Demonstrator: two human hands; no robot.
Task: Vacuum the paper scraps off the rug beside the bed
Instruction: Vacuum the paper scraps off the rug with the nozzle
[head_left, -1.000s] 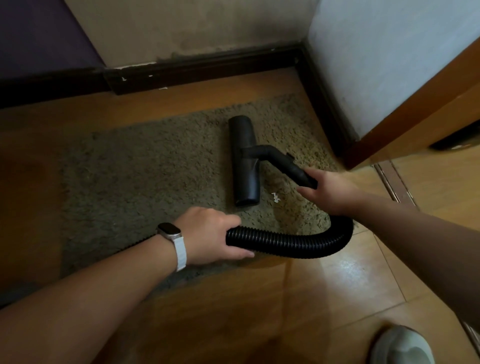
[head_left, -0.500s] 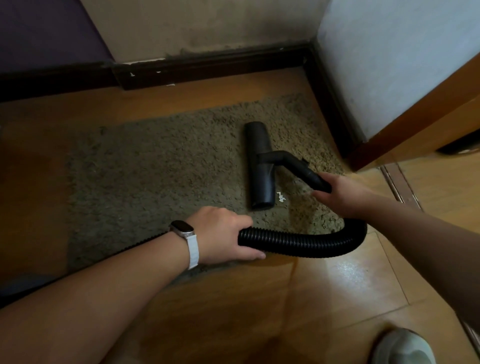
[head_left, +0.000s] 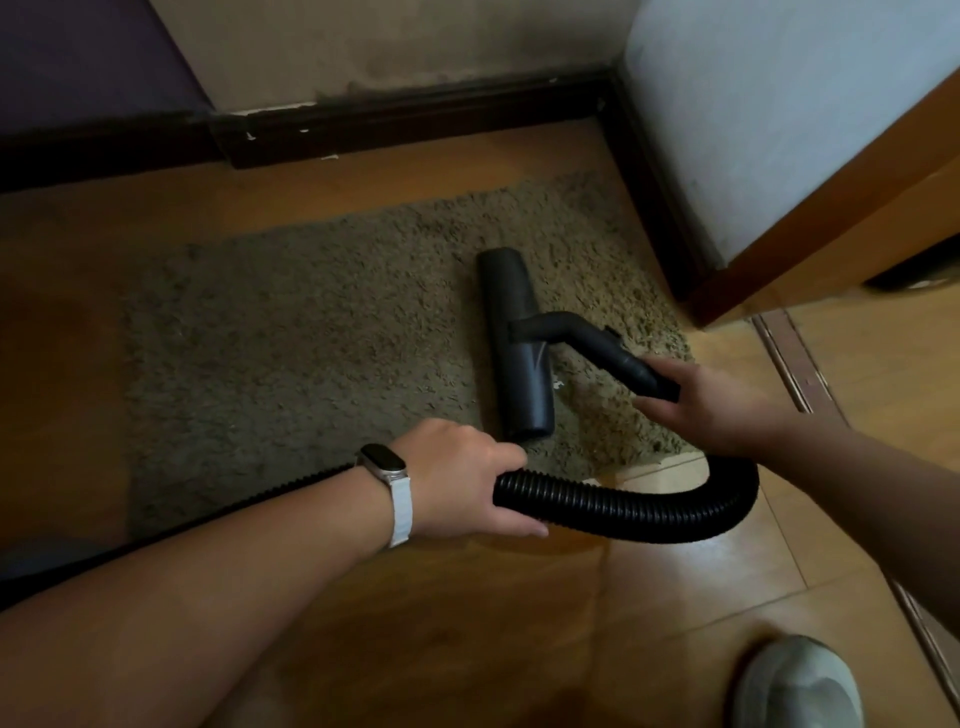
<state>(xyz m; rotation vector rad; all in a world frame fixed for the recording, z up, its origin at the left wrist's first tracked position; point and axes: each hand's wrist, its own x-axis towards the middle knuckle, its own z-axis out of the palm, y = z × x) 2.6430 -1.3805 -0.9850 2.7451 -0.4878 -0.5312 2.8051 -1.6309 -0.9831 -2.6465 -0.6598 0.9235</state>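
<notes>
Fingers (head_left: 506, 457) of my left hand (head_left: 457, 480) curl round the ribbed hose (head_left: 623, 512); my right hand (head_left: 711, 410) grips the wand (head_left: 618, 358). Its floor head (head_left: 517, 343) lies on the rug (head_left: 311, 338), with the paper scrap (head_left: 558, 385) now against its right edge, where a second ago they were apart.

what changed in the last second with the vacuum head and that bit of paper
The vacuum head slid slightly right across the rug. This closed the gap to the white paper scrap, which now lies against its right edge. Nothing was taken hold of or let go: the left hand still grips the ribbed hose, and the right hand still holds the tube.
</notes>
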